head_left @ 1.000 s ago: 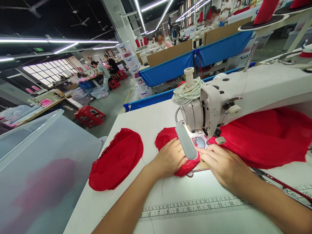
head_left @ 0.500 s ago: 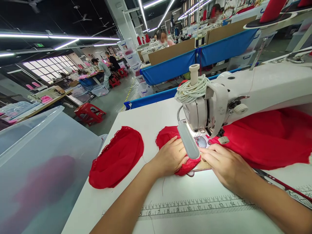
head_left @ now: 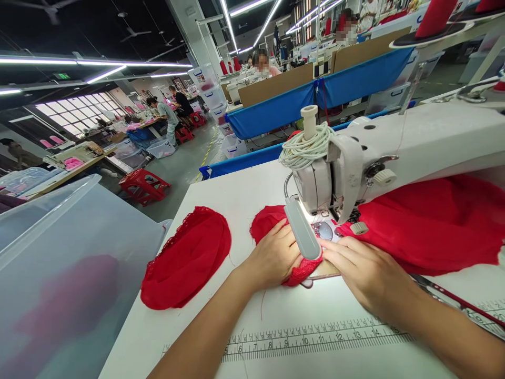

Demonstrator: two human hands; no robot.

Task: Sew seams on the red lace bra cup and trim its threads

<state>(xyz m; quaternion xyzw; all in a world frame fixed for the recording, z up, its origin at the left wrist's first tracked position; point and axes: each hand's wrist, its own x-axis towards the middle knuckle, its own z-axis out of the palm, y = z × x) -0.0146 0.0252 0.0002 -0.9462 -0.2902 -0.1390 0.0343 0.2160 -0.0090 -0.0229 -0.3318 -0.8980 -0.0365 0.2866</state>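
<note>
My left hand [head_left: 273, 256] lies flat on a red lace-edged fabric piece [head_left: 265, 221], its fingers stretched out and the tips partly behind a grey lamp head [head_left: 303, 231]. My right hand [head_left: 365, 268] is at the piece's right edge, fingers pressed together, with the fingertips pinching that edge close to the presser area. Over both hands stands the head of a white sewing machine [head_left: 426, 145]; the lamp hides where needle and fabric meet. A second red lace-edged piece [head_left: 185, 258] lies on the table left of my left hand.
More red fabric [head_left: 430, 226] spreads under the machine arm. Red-handled scissors [head_left: 453, 296] lie right of my right wrist. A printed ruler [head_left: 315, 339] runs along the white table's [head_left: 244, 192] front. At left stands a translucent bin [head_left: 130, 221]; beyond it is a red stool [head_left: 145, 185].
My right hand has shifted very slightly left along with the whole view. Both hands keep nearly the same places on the fabric. A person has come into view at the far left.
</note>
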